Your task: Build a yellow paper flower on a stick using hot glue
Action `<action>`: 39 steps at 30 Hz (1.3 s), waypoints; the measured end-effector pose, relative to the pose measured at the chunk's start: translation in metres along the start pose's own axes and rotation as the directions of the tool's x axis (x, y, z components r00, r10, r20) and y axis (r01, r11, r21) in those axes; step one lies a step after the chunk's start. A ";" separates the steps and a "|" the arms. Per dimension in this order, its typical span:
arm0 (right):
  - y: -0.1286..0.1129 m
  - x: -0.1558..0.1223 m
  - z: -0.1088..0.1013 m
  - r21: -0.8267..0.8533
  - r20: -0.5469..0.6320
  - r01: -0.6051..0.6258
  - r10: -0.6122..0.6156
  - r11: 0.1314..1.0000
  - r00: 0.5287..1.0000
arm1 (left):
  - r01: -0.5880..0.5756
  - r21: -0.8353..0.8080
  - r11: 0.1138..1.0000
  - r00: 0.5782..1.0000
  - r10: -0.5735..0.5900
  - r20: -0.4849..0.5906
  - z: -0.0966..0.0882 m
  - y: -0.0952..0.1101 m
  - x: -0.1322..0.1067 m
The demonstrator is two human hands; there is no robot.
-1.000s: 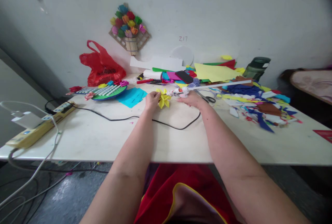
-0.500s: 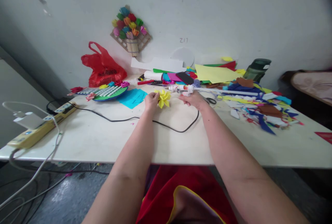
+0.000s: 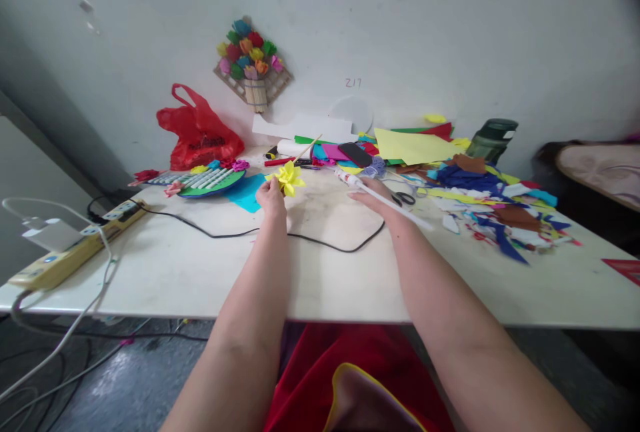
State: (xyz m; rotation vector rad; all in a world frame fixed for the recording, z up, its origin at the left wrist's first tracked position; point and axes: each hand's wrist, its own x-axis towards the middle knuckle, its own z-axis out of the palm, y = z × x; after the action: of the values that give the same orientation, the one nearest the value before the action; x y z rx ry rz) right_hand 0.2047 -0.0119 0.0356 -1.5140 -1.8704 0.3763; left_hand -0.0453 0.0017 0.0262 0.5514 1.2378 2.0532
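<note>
My left hand (image 3: 271, 197) pinches a yellow paper flower (image 3: 287, 179) just above the table, its petals facing right. A thin wooden stick (image 3: 309, 148) slants up to the right behind the petals; whether it is joined to the flower I cannot tell. To the right, my right hand (image 3: 374, 196) is closed around a white hot glue gun (image 3: 350, 180), whose grip is mostly hidden. A long white glue stick (image 3: 400, 207) runs from its back across my wrist. Black-handled scissors (image 3: 404, 199) lie right beside that hand.
A black cord (image 3: 330, 245) crosses the table from the yellow power strip (image 3: 65, 255). Blue paper (image 3: 245, 193) and a green flower-decorated disc (image 3: 220, 185) lie left. Paper scraps (image 3: 515, 219) spread right, near a dark green bottle (image 3: 493, 141). A red bag (image 3: 203, 135) stands at the back.
My left hand has moved left with the flower, which has turned. The glue gun has swung in my right hand, so its glue stick now points down to the right.
</note>
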 end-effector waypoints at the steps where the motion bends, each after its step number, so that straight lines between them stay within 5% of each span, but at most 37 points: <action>1: 0.001 0.001 0.001 -0.030 0.010 0.008 -0.007 1.000 1.000 | 0.006 -0.012 1.000 1.000 -0.006 -0.001 0.000 0.001 -0.001; 9: 0.004 0.007 0.024 -0.190 0.120 0.150 -0.129 0.970 0.984 | 0.026 -0.027 0.999 0.983 -0.020 0.184 0.001 0.005 -0.008; 19: -0.003 0.010 0.041 -0.439 0.091 0.199 -0.177 0.876 0.980 | 0.037 0.086 0.996 0.866 -0.075 0.494 0.004 -0.001 -0.021; 31: -0.043 -0.010 0.009 -0.513 -0.323 0.241 -0.445 0.824 0.835 | 0.008 0.171 0.985 0.807 -0.108 0.581 0.004 0.000 -0.025; 34: -0.041 -0.008 0.004 -0.504 -0.301 0.233 -0.422 0.832 0.855 | -0.020 0.209 0.978 0.782 -0.115 0.613 0.004 -0.003 -0.025; 39: -0.034 -0.005 0.000 -0.410 -0.045 0.291 -0.338 0.864 0.940 | -0.048 0.265 0.963 0.734 -0.146 0.664 0.003 0.000 -0.030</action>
State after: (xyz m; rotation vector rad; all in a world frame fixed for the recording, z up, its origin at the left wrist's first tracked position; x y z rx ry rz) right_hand 0.1799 -0.0260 0.0541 -1.4023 -2.1422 -0.2595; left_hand -0.0229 -0.0181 0.0275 1.2553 1.0424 1.4092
